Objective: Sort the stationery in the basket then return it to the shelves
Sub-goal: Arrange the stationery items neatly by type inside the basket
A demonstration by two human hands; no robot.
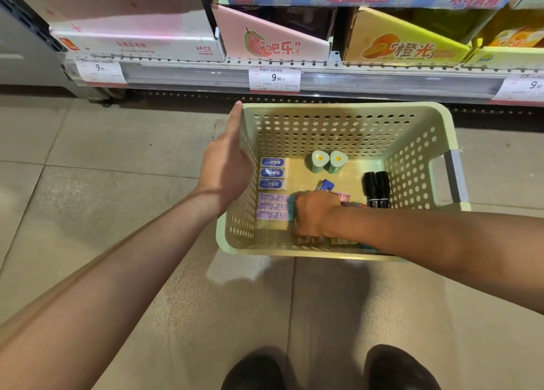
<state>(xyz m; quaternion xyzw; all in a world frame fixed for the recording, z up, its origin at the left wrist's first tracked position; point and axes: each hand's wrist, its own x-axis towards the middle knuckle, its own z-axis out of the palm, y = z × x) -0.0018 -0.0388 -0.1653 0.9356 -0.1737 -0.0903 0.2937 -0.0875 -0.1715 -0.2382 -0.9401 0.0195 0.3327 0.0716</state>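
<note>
Beige floor tiles are seen under a pale green perforated basket, which is set on the floor just before a low shelf carrying price tags and display boxes: a white one, a pink one and a yellow one, the last cut off partly by a box above.

The basket's left wall is touched by the left hand, laid flat against the outside with the thumb straight along the rim; its fingers are hidden behind the wall, so their lie cannot be told.

Inside, three blue-labelled erasers are lined up along the left wall, with three purple packets directly below them. Two green heart-shaped items are stood side by side near the far wall, and two black markers are laid together by the right wall.

The right hand is lowered onto the basket's floor, fingers curled down over something teal at its left edge; what is held is mostly hidden. A blue item and a pink strip are partly covered behind the hand, and small packets beneath the wrist are hard to make out.

Two dark shoes are cut off by the lower edge.
</note>
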